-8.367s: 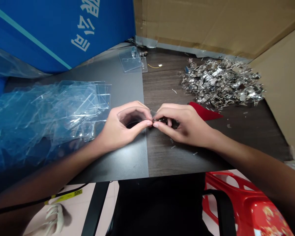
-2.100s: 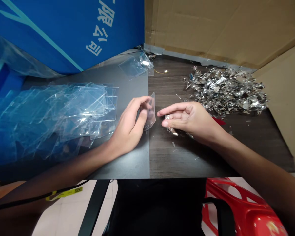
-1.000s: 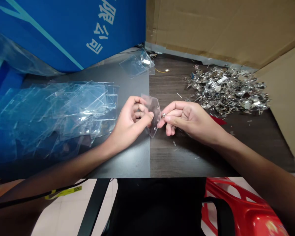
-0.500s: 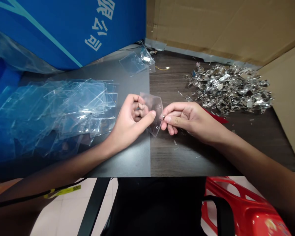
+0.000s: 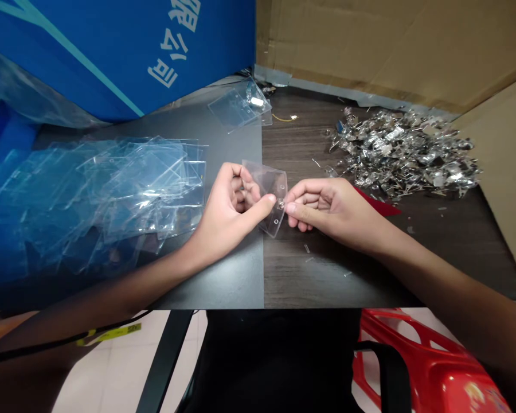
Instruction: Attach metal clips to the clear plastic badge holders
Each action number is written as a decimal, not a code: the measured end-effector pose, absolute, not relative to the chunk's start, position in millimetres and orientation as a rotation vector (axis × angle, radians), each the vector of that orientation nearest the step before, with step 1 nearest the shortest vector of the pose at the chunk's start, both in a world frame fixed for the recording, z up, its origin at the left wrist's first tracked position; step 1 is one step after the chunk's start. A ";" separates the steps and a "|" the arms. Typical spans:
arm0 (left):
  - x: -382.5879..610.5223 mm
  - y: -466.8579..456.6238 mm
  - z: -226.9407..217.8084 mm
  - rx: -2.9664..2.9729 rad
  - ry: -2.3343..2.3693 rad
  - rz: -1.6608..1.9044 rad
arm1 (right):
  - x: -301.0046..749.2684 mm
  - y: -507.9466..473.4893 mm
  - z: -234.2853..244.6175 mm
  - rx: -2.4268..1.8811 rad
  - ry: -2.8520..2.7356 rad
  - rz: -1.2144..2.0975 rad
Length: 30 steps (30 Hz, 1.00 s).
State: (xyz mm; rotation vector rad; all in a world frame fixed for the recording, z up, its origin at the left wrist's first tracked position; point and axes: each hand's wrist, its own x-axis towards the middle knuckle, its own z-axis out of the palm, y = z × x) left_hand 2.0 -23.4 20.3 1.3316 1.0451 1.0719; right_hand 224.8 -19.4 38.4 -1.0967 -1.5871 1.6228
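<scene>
Two hands (image 5: 226,212) (image 5: 333,209), fingers (image 5: 307,186) curled, clear pouch (image 5: 264,175) between

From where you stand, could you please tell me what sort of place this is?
Probably a hand-assembly workstation: clear plastic sleeves and a heap of metal clips lie loose on the table, with brown cardboard behind.

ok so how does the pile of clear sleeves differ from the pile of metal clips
The clear sleeves are see-through sheets, while the metal clips are mostly shiny silver. Each sleeve is flat and broad; each clip is small and chunky. The sleeves overlap on the table's left side, whereas the clips lie jumbled on its right. Both piles catch the light.
</scene>
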 end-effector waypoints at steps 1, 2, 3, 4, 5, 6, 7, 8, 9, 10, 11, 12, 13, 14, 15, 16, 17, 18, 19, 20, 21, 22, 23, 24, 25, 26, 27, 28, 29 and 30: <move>2.1 -23.3 19.9 1.325 1.052 1.085 | 224.6 -19.6 39.0 -1.104 -1.608 1.568; 2.2 -23.1 19.5 1.318 1.061 1.099 | 224.5 -19.8 39.6 -1.114 -1.632 1.508; 2.3 -22.7 19.1 1.311 1.074 1.116 | 224.4 -20.2 40.2 -1.127 -1.656 1.448; 2.2 -22.1 18.7 1.307 1.086 1.132 | 224.3 -20.8 40.6 -1.143 -1.679 1.391; 2.1 -21.4 18.4 1.305 1.097 1.151 | 224.1 -21.6 41.1 -1.164 -1.698 1.336; 1.9 -20.6 18.0 1.305 1.108 1.171 | 224.0 -22.7 41.5 -1.188 -1.713 1.277; 1.7 -19.8 17.6 1.308 1.120 1.190 | 223.9 -24.1 42.1 -1.213 -1.728 1.211; 1.4 -19.2 17.2 1.310 1.131 1.205 | 223.8 -25.8 42.8 -1.238 -1.740 1.138; 1.2 -18.8 16.8 1.310 1.141 1.213 | 223.7 -27.7 43.7 -1.261 -1.753 1.064; 1.0 -18.8 16.3 1.309 1.150 1.212 | 223.7 -29.7 44.5 -1.277 -1.765 0.998; 1.0 -19.1 15.9 1.310 1.156 1.204 | 223.7 -31.7 45.3 -1.285 -1.777 0.945; 1.1 -19.8 15.6 1.312 1.157 1.189 | 223.8 -33.6 45.9 -1.284 -1.790 0.910; 1.3 -20.8 15.6 1.317 1.156 1.174 | 224.0 -35.3 46.0 -1.277 -1.805 0.888; 1.7 -21.9 15.7 1.325 1.154 1.162 | 224.3 -36.8 45.7 -1.267 -1.824 0.873; 2.3 -23.2 16.2 1.337 1.154 1.158 | 224.6 -38.0 44.9 -1.258 -1.845 0.857; 3.0 -24.4 16.9 1.351 1.156 1.158 | 224.9 -38.9 43.7 -1.255 -1.865 0.834; 3.9 -25.5 17.7 1.368 1.159 1.163 | 225.2 -39.6 42.3 -1.255 -1.887 0.806; 4.7 -26.5 18.6 1.385 1.163 1.171 | 225.5 -40.0 40.8 -1.257 -1.907 0.771; 5.5 -27.2 19.4 1.401 1.164 1.179 | 225.7 -40.4 39.6 -1.260 -1.923 0.735; 6.2 -27.7 20.1 1.415 1.164 1.183 | 225.8 -40.6 38.6 -1.263 -1.937 0.704; 6.8 -28.1 20.6 1.426 1.163 1.186 | 225.9 -40.9 38.2 -1.264 -1.945 0.680; 7.1 -28.4 20.8 1.435 1.161 1.183 | 225.8 -41.2 38.1 -1.263 -1.950 0.667; 7.3 -28.6 20.9 1.442 1.161 1.180 | 225.7 -41.5 38.4 -1.259 -1.950 0.655; 7.3 -28.7 20.7 1.447 1.162 1.177 | 225.5 -41.9 38.9 -1.252 -1.947 0.642; 7.2 -28.8 20.3 1.452 1.161 1.172 | 225.2 -42.2 39.4 -1.241 -1.942 0.625; 7.0 -28.9 19.7 1.457 1.158 1.167 | 224.7 -42.5 39.8 -1.227 -1.940 0.607; 6.8 -29.0 19.1 1.459 1.156 1.164 | 224.1 -42.7 40.0 -1.215 -1.944 0.595; 6.6 -29.1 18.3 1.461 1.152 1.165 | 223.3 -42.6 39.9 -1.205 -1.954 0.596; 6.5 -29.3 17.5 1.462 1.149 1.164 | 222.4 -42.4 39.3 -1.195 -1.970 0.617; 6.5 -29.5 16.6 1.461 1.148 1.162 | 221.4 -41.9 38.5 -1.190 -1.990 0.663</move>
